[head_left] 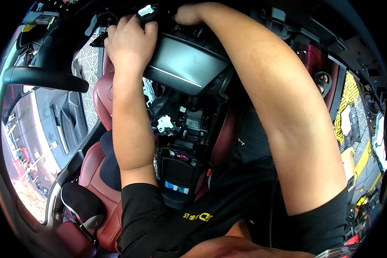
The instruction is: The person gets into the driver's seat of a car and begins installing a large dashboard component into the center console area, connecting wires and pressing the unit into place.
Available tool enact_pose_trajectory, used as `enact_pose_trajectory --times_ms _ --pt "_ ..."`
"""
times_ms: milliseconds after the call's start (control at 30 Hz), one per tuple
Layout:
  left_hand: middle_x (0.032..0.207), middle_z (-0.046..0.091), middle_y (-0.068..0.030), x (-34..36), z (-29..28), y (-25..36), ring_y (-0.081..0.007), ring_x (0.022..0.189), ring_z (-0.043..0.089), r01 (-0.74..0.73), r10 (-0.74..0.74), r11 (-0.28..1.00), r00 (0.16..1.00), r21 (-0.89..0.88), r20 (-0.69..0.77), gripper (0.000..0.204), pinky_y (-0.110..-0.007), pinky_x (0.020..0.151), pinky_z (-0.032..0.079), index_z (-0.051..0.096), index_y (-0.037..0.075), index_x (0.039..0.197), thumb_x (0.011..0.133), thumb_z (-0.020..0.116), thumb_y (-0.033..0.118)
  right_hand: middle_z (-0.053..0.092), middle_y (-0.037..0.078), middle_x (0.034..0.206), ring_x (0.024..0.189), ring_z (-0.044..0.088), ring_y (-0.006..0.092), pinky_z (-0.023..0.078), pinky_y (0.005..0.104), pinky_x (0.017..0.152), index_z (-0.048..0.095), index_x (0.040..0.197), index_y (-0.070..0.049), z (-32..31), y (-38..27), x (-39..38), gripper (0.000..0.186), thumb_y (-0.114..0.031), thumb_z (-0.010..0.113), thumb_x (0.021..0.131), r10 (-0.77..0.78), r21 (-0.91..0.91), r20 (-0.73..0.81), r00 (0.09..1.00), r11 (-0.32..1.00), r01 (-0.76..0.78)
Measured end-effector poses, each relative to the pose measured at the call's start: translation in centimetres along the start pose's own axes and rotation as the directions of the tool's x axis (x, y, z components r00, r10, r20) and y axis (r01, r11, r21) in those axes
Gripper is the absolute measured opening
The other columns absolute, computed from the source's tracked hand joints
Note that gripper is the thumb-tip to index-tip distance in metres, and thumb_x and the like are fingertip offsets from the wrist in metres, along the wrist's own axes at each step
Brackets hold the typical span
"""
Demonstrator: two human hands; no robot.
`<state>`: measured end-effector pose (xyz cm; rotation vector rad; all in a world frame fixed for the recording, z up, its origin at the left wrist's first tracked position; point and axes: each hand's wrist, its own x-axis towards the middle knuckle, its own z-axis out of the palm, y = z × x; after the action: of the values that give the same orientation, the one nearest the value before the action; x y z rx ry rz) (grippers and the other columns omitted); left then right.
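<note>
Head view, looking down into a stripped car cabin: both of the person's bare arms stretch toward the dashboard, and between them sits a smooth grey panel [187, 64] with a thin bright strip near its lower edge. From where I'm standing, the left hand [131, 43] is just beyond the panel's left end, back of the hand up, fingers [121, 25] bent over the dark trim and a little spread, the thumb held off to the side. Right by that thumb there's a black part [147, 16] with a white piece [146, 9] on top. I can't tell whether those fingers have hold of anything, as their tips are lost in the dark. The right hand [188, 15] is past the panel's upper edge, bent inward; its fingers are out of sight, so I couldn't say how far open they are or what they grip

Below the panel, the centre console [202, 133] lies opened up, with wiring and a white fitting [164, 123] among its black parts. Nearer the person is a black storage bin [176, 170], with blue-and-white pieces [176, 187] at its near end. Off to the left I see the steering wheel [45, 78] and a dark red seat [99, 172]
</note>
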<state>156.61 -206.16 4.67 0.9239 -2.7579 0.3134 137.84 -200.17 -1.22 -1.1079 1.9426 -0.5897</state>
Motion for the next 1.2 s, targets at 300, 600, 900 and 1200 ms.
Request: enact_pose_trajectory --times_ms 300,600,900,1200 --pt "0.121 0.072 -0.0149 0.0 0.1 -0.2 -0.0434 0.109 0.063 -0.003 0.003 1.0 1.0 0.013 0.009 0.047 -0.055 0.097 0.047 0.076 0.008 0.113 0.09 0.055 0.044 0.051 0.02 0.153 0.142 0.049 0.0343 0.037 0.046 0.118 0.06 0.142 -0.002 0.0 -0.2 -1.0 0.057 -0.041 0.041 0.105 0.001 -0.039 -0.041 0.999 0.999 -0.002" --pt "0.123 0.071 -0.0154 -0.1 0.2 -0.6 -0.0441 0.112 0.063 0.0 -0.001 0.999 1.0 0.032 0.019 0.047 -0.055 0.098 0.046 0.076 0.009 0.113 0.091 0.054 0.044 0.049 0.019 0.156 0.145 0.047 0.0338 0.036 0.0459 0.119 0.061 0.142 -0.004 -0.4 -1.3 -3.0 0.054 -0.037 0.041 0.104 -0.009 -0.121 -0.097 0.995 0.993 -0.003" --pt "0.117 0.07 -0.0199 0.1 0.3 -0.7 -0.045 0.108 0.063 -0.051 0.051 0.998 0.999 0.035 0.01 0.05 -0.054 0.097 0.049 0.075 0.002 0.108 0.093 0.054 0.045 0.048 0.019 0.157 0.146 0.046 0.0332 0.036 0.0464 0.12 0.061 0.142 -0.006 1.8 0.2 -0.9 0.052 -0.033 0.043 0.102 0.067 0.007 -0.035 0.997 0.998 -0.067" --pt "0.12 0.07 -0.0196 0.1 0.3 -0.9 -0.0454 0.11 0.063 -0.037 0.036 0.998 0.999 0.057 0.03 0.05 -0.054 0.097 0.049 0.074 0.004 0.111 0.093 0.053 0.046 0.046 0.018 0.158 0.147 0.044 0.0332 0.034 0.0468 0.121 0.06 0.144 -0.008 0.4 -1.1 -2.2 0.054 -0.038 0.045 0.102 0.021 -0.211 -0.162 0.987 0.976 -0.055"
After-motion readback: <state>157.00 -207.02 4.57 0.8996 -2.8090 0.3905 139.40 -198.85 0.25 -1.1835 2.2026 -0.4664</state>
